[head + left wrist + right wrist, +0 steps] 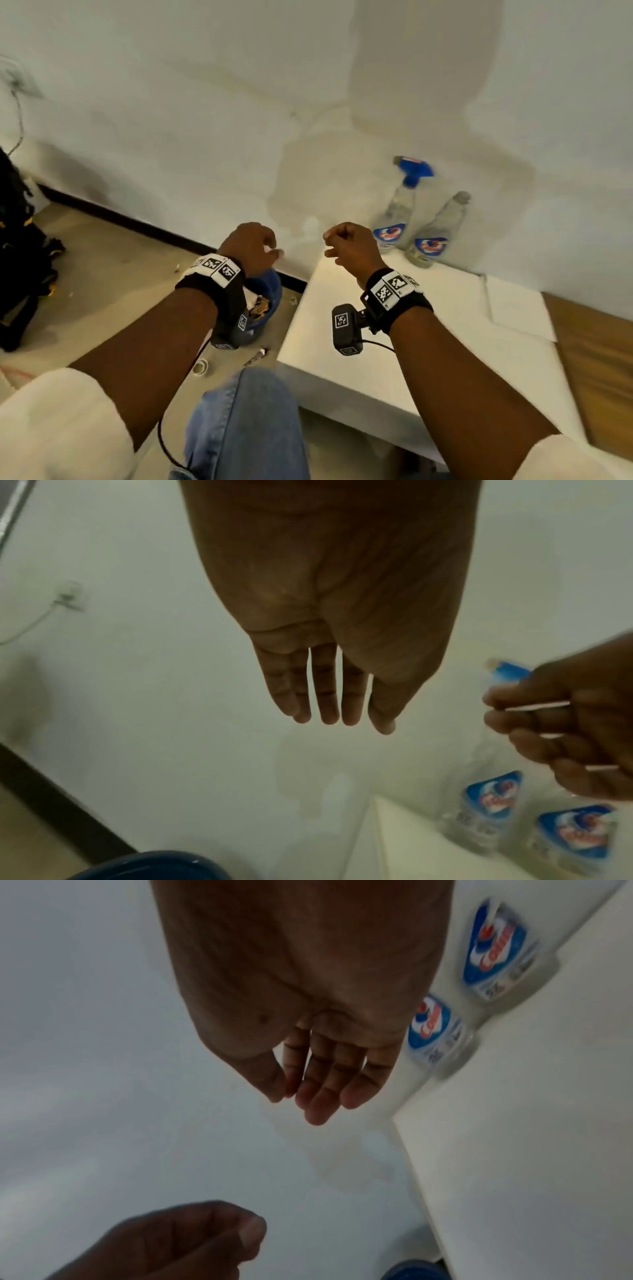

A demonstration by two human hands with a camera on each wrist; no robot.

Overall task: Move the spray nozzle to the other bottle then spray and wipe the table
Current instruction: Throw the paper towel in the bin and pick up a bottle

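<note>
Two clear bottles with blue labels stand at the back of the white table (376, 342), against the wall. The left bottle (399, 216) carries the blue spray nozzle (414, 169). The right bottle (442, 229) has a bare neck. Both hands hover in the air in front of me, left of the bottles and apart from them. My left hand (260, 245) is beyond the table's left edge, fingers relaxed and empty (329, 696). My right hand (342, 240) is over the table's far left corner, loosely curled and empty (318, 1074). The wrist views show both labels (486, 804) (431, 1031).
A blue bowl (265, 308) holding scraps sits on the floor left of the table, under my left wrist. A black bag (20, 257) lies far left. A white sheet (513, 308) lies on the table's right part, wooden surface (596, 359) beyond. My knee in jeans (246, 428) is below.
</note>
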